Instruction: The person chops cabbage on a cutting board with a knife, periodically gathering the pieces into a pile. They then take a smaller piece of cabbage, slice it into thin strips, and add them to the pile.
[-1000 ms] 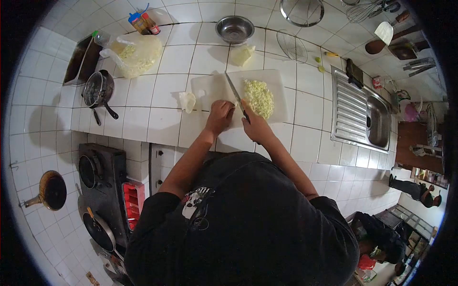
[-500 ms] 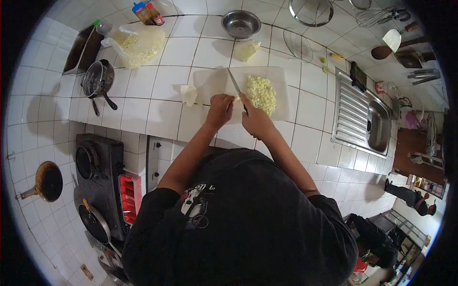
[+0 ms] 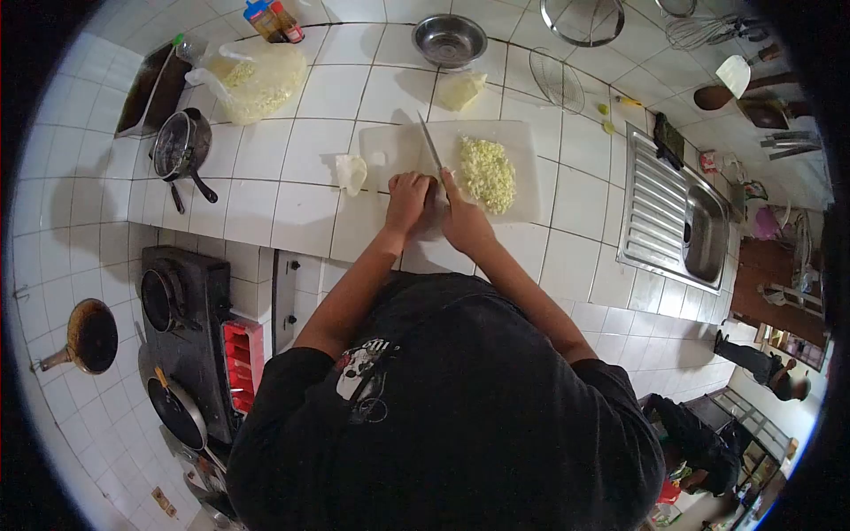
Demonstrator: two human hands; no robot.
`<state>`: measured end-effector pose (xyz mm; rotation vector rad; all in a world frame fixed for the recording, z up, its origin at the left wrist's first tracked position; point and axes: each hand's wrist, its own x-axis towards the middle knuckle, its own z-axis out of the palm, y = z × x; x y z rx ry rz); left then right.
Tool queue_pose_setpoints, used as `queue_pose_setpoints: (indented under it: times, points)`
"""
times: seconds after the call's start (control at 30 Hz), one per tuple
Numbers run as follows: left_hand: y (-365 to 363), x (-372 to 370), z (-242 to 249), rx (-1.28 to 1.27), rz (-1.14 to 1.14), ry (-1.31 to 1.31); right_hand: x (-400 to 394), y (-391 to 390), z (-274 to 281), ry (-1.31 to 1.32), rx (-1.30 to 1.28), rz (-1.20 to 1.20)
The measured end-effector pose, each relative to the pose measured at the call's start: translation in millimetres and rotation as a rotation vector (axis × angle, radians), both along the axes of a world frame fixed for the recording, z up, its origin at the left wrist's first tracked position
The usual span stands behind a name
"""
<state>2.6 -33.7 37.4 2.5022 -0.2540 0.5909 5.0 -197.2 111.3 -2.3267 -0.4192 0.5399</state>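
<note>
Right hand (image 3: 462, 221): fingers clenched around knife (image 3: 431, 149) handle.
Left hand (image 3: 408, 198): fingers curled, pressing down on cutting board (image 3: 390, 152).
Chopped cabbage (image 3: 488, 173): just right of blade.

Two hands were on the board: the left hand (image 3: 408, 200) and the right hand (image 3: 461, 221). One knife (image 3: 430, 148), one cutting board (image 3: 390, 150), one heap of chopped cabbage (image 3: 487, 173). One steel bowl (image 3: 449, 40) sat at the back, one plastic bag (image 3: 257, 81) beside it, two bottles (image 3: 272, 19) in the corner. One sink (image 3: 706, 234). One frying pan (image 3: 88, 338) hung on the wall.
</note>
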Motion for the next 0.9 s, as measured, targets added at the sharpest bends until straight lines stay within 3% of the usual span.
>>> queue_pose_setpoints:
  times: [0.07, 0.17, 0.3, 0.5, 0.57, 0.67, 0.77, 0.9]
  points:
    - [-1, 0, -6, 0.079, 0.033, -0.029, 0, 1, -5, 0.012, -0.038, -0.001]
    - [-4, -5, 10, -0.006, 0.037, 0.089, 5, 0, 15, -0.045, -0.041, 0.020]
    - [-4, -2, 5, -0.009, 0.045, 0.043, 0, 3, -6, -0.052, -0.010, -0.014]
    - [-2, -4, 2, -0.057, 0.030, 0.140, 5, 5, 15, 0.147, 0.035, -0.045]
    - [-3, -1, -2, -0.050, 0.021, 0.144, 2, 7, -10, -0.013, 0.028, -0.016]
    - [-1, 1, -3, -0.007, 0.055, 0.035, 0, 2, -22, -0.032, 0.100, -0.025]
    - [2, -5, 1, -0.093, -0.038, 0.100, 3, 4, 17, 0.134, 0.049, -0.036]
    - [2, -4, 4, 0.009, -0.038, 0.055, -3, 8, -12, 0.011, 0.044, -0.020]
